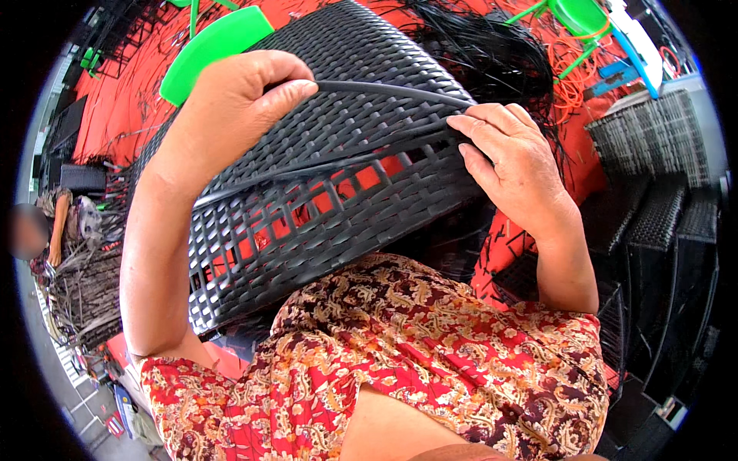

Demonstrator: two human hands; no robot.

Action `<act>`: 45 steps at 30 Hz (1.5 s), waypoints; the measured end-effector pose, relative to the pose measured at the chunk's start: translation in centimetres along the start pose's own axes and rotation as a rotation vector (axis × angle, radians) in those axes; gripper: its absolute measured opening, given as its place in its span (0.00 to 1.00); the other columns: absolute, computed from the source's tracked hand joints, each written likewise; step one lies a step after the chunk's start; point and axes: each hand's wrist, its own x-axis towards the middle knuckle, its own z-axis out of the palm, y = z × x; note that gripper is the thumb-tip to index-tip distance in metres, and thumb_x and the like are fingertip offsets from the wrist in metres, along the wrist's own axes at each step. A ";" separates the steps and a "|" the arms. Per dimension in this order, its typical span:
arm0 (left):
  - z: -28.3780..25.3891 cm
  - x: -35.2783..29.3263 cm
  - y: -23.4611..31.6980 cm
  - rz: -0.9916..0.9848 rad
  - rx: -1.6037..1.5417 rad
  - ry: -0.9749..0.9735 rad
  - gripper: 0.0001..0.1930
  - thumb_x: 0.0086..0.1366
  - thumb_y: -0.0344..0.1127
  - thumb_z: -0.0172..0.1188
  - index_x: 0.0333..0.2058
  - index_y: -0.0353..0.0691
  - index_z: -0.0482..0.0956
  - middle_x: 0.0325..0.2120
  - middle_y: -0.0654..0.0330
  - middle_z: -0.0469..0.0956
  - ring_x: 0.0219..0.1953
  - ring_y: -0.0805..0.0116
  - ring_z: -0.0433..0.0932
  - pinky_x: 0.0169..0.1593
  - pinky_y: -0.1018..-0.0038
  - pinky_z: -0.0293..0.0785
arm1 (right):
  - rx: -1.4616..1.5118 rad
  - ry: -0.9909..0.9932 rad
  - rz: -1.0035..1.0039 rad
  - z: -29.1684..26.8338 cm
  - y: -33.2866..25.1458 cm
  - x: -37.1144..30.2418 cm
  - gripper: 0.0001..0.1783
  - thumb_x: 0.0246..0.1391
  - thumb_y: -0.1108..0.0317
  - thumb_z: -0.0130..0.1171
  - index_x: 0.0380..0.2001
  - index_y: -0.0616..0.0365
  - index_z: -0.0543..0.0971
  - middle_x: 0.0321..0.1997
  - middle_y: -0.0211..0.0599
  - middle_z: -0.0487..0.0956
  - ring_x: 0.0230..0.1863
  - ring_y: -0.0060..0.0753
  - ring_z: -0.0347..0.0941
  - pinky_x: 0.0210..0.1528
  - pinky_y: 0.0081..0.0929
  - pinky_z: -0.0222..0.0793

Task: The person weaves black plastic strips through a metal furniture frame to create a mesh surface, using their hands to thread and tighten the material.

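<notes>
- Your red, floral-patterned garment (430, 346) fills the foreground, its upper folds against the near edge of the work.
- At far left, you have a heap of grey-brown strips (88, 288).
- Beyond your left hand (240, 96), a bright green seat (219, 50) stands over the red floor (115, 88).
- Your left hand is raised above the woven piece, thumb and fingers pinched on one end of a black strip (384, 90).
- Centrally, before you, lies the black woven piece (346, 50); red shows through a row of open gaps along its near side. The strip arches above it, between your hands.
- Your right hand (511, 154) is at its right edge, fingers curled and narrow, the strip reaching them; you cannot tell whether they grip it or only press.
- Behind that hand lies a tangle of black strands (488, 50).
- Farthest right, you have a grey woven panel (653, 134) above black woven pieces (653, 223).
</notes>
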 end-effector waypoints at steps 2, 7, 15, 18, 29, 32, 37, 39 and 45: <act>0.9 0.0 -0.9 0.119 0.026 0.092 0.10 0.60 0.34 0.59 0.38 0.34 0.77 0.32 0.62 0.78 0.36 0.73 0.75 0.42 0.78 0.70 | -0.027 -0.039 -0.002 -0.1 -0.3 0.5 0.11 0.42 0.71 0.61 0.33 0.57 0.78 0.37 0.36 0.74 0.40 0.40 0.69 0.46 0.34 0.65; 2.1 -0.8 0.0 0.402 0.245 0.310 0.11 0.58 0.29 0.59 0.41 0.37 0.77 0.39 0.58 0.75 0.45 0.62 0.74 0.49 0.72 0.69 | 0.117 -0.142 -0.048 -0.7 -0.6 1.5 0.10 0.39 0.72 0.60 0.29 0.58 0.74 0.35 0.36 0.72 0.40 0.42 0.67 0.48 0.35 0.60; 2.5 -6.7 4.3 -0.148 -0.678 -0.590 0.11 0.66 0.35 0.53 0.37 0.32 0.77 0.17 0.65 0.73 0.19 0.79 0.71 0.24 0.79 0.68 | 0.264 0.102 -0.189 -2.1 -2.9 0.0 0.11 0.34 0.76 0.60 0.26 0.54 0.74 0.36 0.33 0.75 0.40 0.39 0.70 0.48 0.32 0.60; 1.5 -10.1 3.2 -0.075 -0.548 -0.520 0.08 0.64 0.34 0.53 0.36 0.36 0.79 0.16 0.60 0.74 0.19 0.72 0.75 0.24 0.77 0.70 | 0.275 0.310 0.017 -2.8 -1.9 -3.4 0.10 0.36 0.79 0.61 0.26 0.56 0.76 0.39 0.38 0.75 0.41 0.37 0.70 0.47 0.30 0.63; -2.4 -18.4 0.3 -0.318 -0.627 -0.030 0.08 0.61 0.31 0.56 0.26 0.31 0.78 0.16 0.59 0.75 0.14 0.75 0.71 0.16 0.81 0.65 | 1.023 0.651 0.383 -2.6 4.3 -4.5 0.10 0.53 0.77 0.56 0.40 0.64 0.75 0.41 0.34 0.74 0.38 0.21 0.68 0.42 0.17 0.64; -1.5 -14.6 3.4 -0.306 -0.753 0.081 0.11 0.64 0.32 0.52 0.28 0.31 0.78 0.15 0.60 0.74 0.13 0.79 0.69 0.14 0.86 0.63 | 1.063 0.678 0.390 -3.3 2.7 -2.1 0.11 0.55 0.75 0.56 0.42 0.63 0.75 0.42 0.34 0.75 0.38 0.20 0.70 0.42 0.17 0.66; -1.6 -8.6 6.2 -0.270 -0.753 0.058 0.10 0.66 0.32 0.50 0.32 0.33 0.78 0.16 0.65 0.72 0.13 0.85 0.65 0.16 0.89 0.59 | 0.960 0.550 0.363 -3.4 3.7 -2.7 0.08 0.56 0.74 0.55 0.40 0.63 0.76 0.37 0.29 0.76 0.36 0.18 0.70 0.41 0.16 0.67; -2.0 -8.7 6.0 -0.229 -0.712 -0.033 0.09 0.66 0.31 0.50 0.33 0.33 0.78 0.16 0.65 0.72 0.13 0.85 0.64 0.16 0.89 0.58 | 0.856 0.530 0.411 -3.2 4.0 -3.4 0.07 0.57 0.73 0.53 0.38 0.62 0.77 0.35 0.27 0.77 0.34 0.17 0.70 0.39 0.15 0.67; -2.7 -12.6 3.3 -0.264 -0.798 0.021 0.13 0.65 0.37 0.53 0.31 0.30 0.78 0.14 0.61 0.73 0.10 0.83 0.64 0.13 0.87 0.55 | 0.868 0.326 0.473 -4.1 3.8 -5.2 0.08 0.54 0.72 0.57 0.38 0.63 0.77 0.35 0.29 0.77 0.32 0.16 0.70 0.36 0.14 0.67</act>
